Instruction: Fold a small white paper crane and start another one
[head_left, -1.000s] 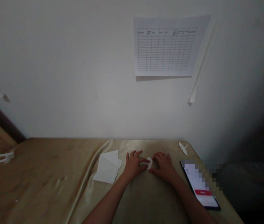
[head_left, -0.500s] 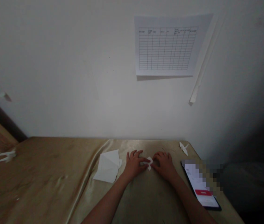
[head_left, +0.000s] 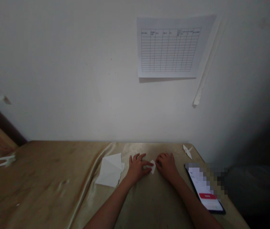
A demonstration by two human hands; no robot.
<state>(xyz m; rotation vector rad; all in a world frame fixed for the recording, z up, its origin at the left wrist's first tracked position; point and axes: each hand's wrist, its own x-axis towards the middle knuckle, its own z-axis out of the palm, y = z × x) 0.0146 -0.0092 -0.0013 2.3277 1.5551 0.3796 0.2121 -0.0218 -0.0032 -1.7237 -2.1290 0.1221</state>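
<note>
Head view: left hand (head_left: 138, 168) is pinning small paper (head_left: 153, 167), grip slightly parted. Right hand (head_left: 168, 166) is now curling inward, leaving the left steadying; its hold is showing unclearly.

White paper piece (head_left: 152, 169) — golden-brown cloth (head_left: 49, 178) — grey-gridded white sheet (head_left: 169, 51)

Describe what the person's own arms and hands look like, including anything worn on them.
The left hand and right hand are ungloved. The left forearm and right forearm are bare to the picture's bottom edge, narrowing toward the wrists. No sleeve, watch or bracelet shows. The dim, soft picture hides finer details such as nails or small markings.
</note>
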